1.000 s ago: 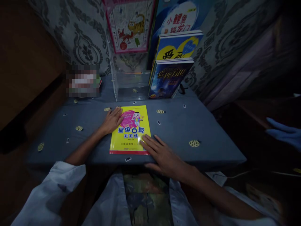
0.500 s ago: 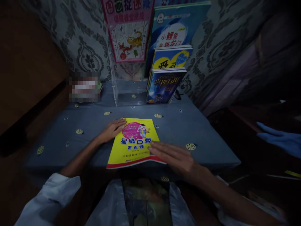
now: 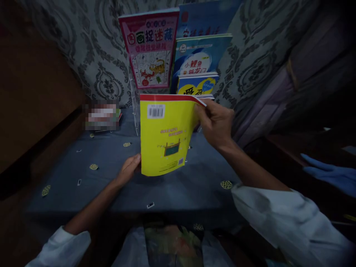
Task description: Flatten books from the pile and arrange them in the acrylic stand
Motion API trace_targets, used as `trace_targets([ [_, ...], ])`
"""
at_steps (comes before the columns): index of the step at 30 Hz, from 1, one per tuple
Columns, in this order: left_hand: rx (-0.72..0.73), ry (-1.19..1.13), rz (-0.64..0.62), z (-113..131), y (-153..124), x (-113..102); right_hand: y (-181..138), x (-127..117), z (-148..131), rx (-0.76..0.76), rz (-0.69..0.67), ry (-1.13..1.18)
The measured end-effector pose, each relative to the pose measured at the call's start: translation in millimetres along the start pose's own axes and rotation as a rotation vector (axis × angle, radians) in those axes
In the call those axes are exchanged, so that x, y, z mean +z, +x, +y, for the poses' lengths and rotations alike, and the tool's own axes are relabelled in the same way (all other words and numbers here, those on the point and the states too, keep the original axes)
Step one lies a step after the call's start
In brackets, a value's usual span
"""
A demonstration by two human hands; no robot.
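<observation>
A thin yellow workbook (image 3: 164,135) stands nearly upright above the blue-grey table (image 3: 97,174), its back cover with a barcode facing me. My right hand (image 3: 215,122) is closed on its upper right corner. My left hand (image 3: 128,170) holds the lower left edge, fingers curled behind the book. Behind the workbook several children's books lean in a clear rack: a pink one (image 3: 150,48), a blue one (image 3: 198,55) and a yellow-and-blue one (image 3: 197,83).
The clear acrylic rack (image 3: 135,111) stands at the table's back against patterned wallpaper. A blurred-out item (image 3: 101,115) lies at the back left. Another person's blue-gloved hand (image 3: 330,172) reaches in at the right edge. Small round stickers dot the tabletop.
The workbook lay flat and face up under both hands. Now both hands have lifted and flipped it upright, its back cover toward me, close to the rack.
</observation>
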State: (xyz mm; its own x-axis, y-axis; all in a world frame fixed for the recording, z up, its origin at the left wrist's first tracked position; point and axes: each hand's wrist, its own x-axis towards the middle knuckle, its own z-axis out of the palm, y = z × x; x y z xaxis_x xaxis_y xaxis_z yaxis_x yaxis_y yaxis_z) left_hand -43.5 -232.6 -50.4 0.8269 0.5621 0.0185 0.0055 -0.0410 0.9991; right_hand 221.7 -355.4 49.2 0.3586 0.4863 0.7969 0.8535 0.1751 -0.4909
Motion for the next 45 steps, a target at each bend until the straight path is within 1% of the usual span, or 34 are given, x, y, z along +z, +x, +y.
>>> trace_targets([
  [2, -0.037, -0.099, 0.054, -0.9, -1.7, 4.2, 10.2, 10.1, 15.6, -0.001, -0.017, -0.047],
  [4, -0.074, -0.103, 0.07, -2.6, -3.1, 4.6, 12.4, 23.5, 32.2, 0.03, -0.123, -0.084],
  [5, -0.107, -0.076, 0.054, -4.3, -4.1, 3.5, 10.0, 31.6, 40.3, 0.061, -0.186, -0.112],
  [7, -0.197, 0.016, -0.003, -10.1, -6.9, -0.4, -1.4, 50.0, 55.1, 0.147, -0.321, -0.166],
  [9, -0.283, 0.13, -0.052, -18.1, -10.1, -5.4, -19.2, 69.0, 67.2, 0.228, -0.482, -0.192],
  [10, -0.303, 0.189, -0.06, -22.0, -11.5, -7.7, -29.0, 77.6, 72.2, 0.247, -0.542, -0.198],
  [11, -0.301, 0.255, -0.056, -25.3, -12.8, -9.5, -38.3, 84.9, 76.6, 0.267, -0.566, -0.209],
  [13, -0.24, 0.452, -0.032, -27.9, -14.1, -11.0, -53.5, 95.0, 84.5, 0.286, -0.568, -0.214],
  [14, -0.196, 0.606, -0.024, -26.9, -14.2, -10.1, -58.8, 97.7, 88.2, 0.289, -0.561, -0.213],
  [16, -0.134, 0.997, -0.015, -20.6, -12.7, -5.2, -65.1, 99.7, 95.6, 0.278, -0.552, -0.199],
  [18, -0.118, 1.352, -0.024, -11.4, -8.9, 2.9, -68.1, 99.7, 102.4, 0.263, -0.542, -0.178],
  [19, -0.105, 1.471, -0.03, -7.1, -6.1, 7.1, -69.2, 99.7, 105.5, 0.259, -0.535, -0.166],
  [21, -0.041, 1.597, -0.042, -1.9, 1.7, 13.2, -71.9, 100.4, 110.4, 0.259, -0.516, -0.15],
  [23, 0.061, 1.632, -0.049, -3.3, 11.9, 14.3, -74.8, 102.0, 113.7, 0.266, -0.499, -0.141],
  [25, 0.144, 1.627, -0.039, -10.4, 23.7, 10.3, -77.5, 103.3, 115.6, 0.275, -0.488, -0.134],
  [28, 0.208, 1.589, -0.029, -23.5, 42.0, 0.5, -80.6, 103.8, 117.5, 0.279, -0.48, -0.107],
  [32, 0.232, 1.556, -0.036, -31.3, 63.5, -7.2, -83.3, 103.1, 120.2, 0.295, -0.445, -0.064],
  [36, 0.246, 1.532, -0.054, -28.3, 77.1, -8.2, -84.2, 101.6, 122.1, 0.328, -0.442, -0.009],
  [41, 0.244, 1.53, -0.048, -21.5, 81.3, -5.4, -82.7, 99.6, 121.9, 0.352, -0.474, 0.032],
  [45, 0.206, 1.565, -0.062, -14.9, 77.7, 2.7, -81.5, 100.0, 124.2, 0.354, -0.495, 0.032],
])
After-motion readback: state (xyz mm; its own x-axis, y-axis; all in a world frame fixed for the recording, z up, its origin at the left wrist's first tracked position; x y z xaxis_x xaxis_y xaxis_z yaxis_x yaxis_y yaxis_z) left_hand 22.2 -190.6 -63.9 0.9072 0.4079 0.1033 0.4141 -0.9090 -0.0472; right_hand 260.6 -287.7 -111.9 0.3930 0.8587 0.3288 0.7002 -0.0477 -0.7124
